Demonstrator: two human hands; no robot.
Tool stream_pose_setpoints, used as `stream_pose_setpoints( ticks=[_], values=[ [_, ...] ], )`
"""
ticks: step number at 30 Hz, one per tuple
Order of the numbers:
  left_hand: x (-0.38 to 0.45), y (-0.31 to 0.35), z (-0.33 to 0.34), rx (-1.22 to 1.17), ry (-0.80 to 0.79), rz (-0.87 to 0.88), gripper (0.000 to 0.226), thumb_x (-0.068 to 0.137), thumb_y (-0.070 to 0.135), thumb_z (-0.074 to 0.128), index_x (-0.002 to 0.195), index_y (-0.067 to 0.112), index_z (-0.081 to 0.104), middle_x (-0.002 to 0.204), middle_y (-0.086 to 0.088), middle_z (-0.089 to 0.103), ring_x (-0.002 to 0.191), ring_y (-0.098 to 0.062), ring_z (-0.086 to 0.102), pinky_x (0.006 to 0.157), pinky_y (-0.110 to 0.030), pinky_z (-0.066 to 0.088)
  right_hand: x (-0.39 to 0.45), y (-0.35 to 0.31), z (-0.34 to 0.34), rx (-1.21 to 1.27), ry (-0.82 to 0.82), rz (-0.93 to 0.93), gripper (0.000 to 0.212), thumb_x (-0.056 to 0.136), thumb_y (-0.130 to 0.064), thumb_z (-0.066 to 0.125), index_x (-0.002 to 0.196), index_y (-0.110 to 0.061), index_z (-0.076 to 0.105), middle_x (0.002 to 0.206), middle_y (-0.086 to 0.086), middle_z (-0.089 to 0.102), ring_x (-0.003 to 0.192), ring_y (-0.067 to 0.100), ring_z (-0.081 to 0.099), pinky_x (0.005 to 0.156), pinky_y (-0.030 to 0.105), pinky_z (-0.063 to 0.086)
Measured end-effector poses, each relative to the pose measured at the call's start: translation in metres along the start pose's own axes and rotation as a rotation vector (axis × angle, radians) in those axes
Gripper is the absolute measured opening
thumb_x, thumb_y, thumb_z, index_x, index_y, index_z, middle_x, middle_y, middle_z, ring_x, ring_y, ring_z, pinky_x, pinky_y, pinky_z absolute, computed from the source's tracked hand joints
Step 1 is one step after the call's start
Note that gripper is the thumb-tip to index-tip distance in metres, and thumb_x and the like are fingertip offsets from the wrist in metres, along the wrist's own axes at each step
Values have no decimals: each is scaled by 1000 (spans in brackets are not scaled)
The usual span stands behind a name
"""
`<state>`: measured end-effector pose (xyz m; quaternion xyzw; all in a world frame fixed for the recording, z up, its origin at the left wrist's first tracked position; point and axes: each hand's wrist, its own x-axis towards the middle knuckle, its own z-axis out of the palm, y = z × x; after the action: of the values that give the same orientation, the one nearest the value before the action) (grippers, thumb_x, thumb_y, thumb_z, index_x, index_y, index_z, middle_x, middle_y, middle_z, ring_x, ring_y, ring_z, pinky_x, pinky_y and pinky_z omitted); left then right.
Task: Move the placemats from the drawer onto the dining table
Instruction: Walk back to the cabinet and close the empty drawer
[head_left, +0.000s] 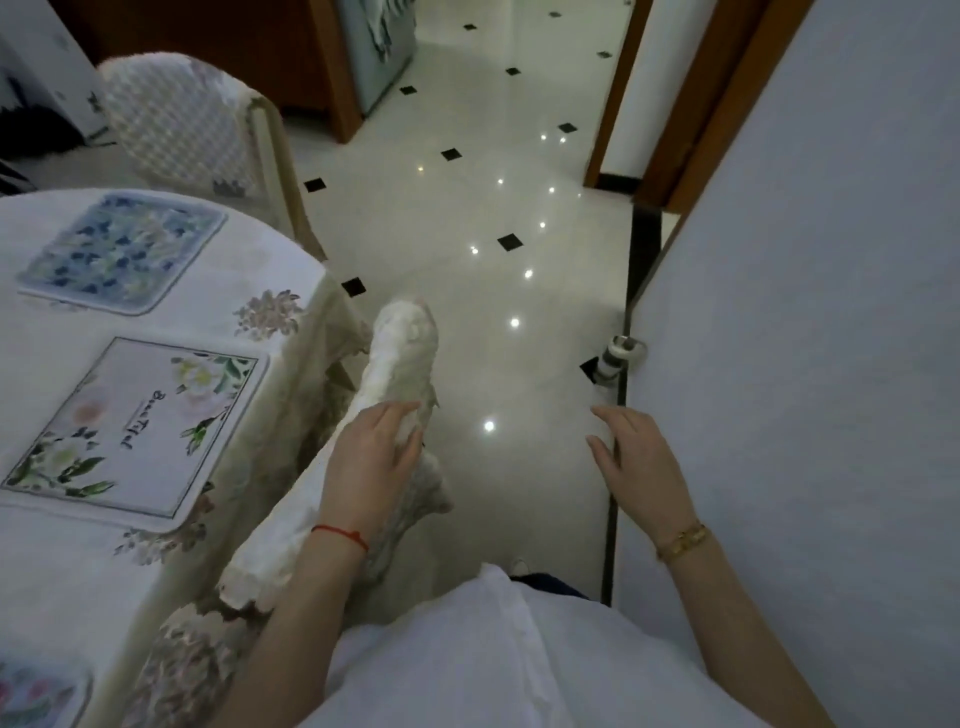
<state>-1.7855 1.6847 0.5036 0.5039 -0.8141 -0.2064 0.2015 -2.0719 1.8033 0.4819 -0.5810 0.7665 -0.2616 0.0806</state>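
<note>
From the head view I see three placemats on the table (249, 270): blue (122, 252), floral (137, 428), a third (36, 691) cut off. My left hand (371, 462) rests on a chair back (384, 374); right hand (641, 467) open, empty.

Glossy white tiled floor (467, 218) with black diamond insets, white wall (831, 312), covered chair (176, 119).

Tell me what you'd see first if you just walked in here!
Probably the two placemats on the dining table at left: a blue flowered placemat farther away and a white placemat with flowers and writing nearer. Next, the left hand resting on the cream chair back in the middle, while the right hand hangs empty above the shiny white floor with little black diamonds.
</note>
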Motion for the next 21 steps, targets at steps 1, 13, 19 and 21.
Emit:
stream_pose_setpoints(
  ticks=[1,13,19,21],
  values=[
    [18,9,10,-24,-1,-6,31,92,22,59,122,15,61,117,-2,65,106,-18,60,90,-13,34,17,12,-8,-2,7,-2,33,93,-15,61,125,-6,58,117,11,63,109,15,48,99,32,43],
    [203,36,92,-61,-66,-134,35,96,28,51,128,18,56,125,-1,59,106,-18,59,92,-27,47,200,114,6,19,-116,46,35,94,-16,60,127,-8,57,120,8,61,112,20,52,99,27,40],
    [339,8,97,-22,8,-164,31,93,21,58,123,13,61,119,-6,64,105,-22,61,90,-27,44,355,129,32,13,-148,5,34,94,-17,59,126,-7,57,118,10,62,108,24,56,99,37,45],
    [390,0,88,-9,29,-181,32,94,22,57,125,14,60,119,-6,64,106,-21,60,91,-26,43,420,124,36,13,-147,-27,35,95,-18,57,128,-8,56,122,10,60,113,24,54,102,33,42]
  ],
)
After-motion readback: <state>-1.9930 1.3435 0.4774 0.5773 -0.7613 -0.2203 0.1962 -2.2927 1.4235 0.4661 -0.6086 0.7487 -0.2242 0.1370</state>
